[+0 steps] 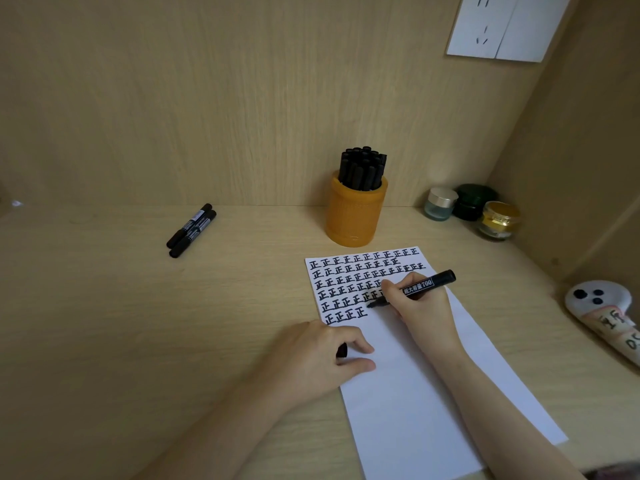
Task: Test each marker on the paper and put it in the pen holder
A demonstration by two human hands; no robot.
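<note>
Left hand (pixel 322 355) pins the left edge of the paper (pixel 433 393), fingers curled round a black cap (pixel 342 350) (presumably kept ready for recapping). Right hand (pixel 420 311) grips the uncapped marker (pixel 424 285), tip at the last row's end. Beyond, toward the back edge of the desk (pixel 104 306): the pen holder (pixel 356 216), nearly full; two markers (pixel 191 230) wait back-left.

The left hand (pixel 322 355) hides most of the cap (pixel 342 350).
</note>
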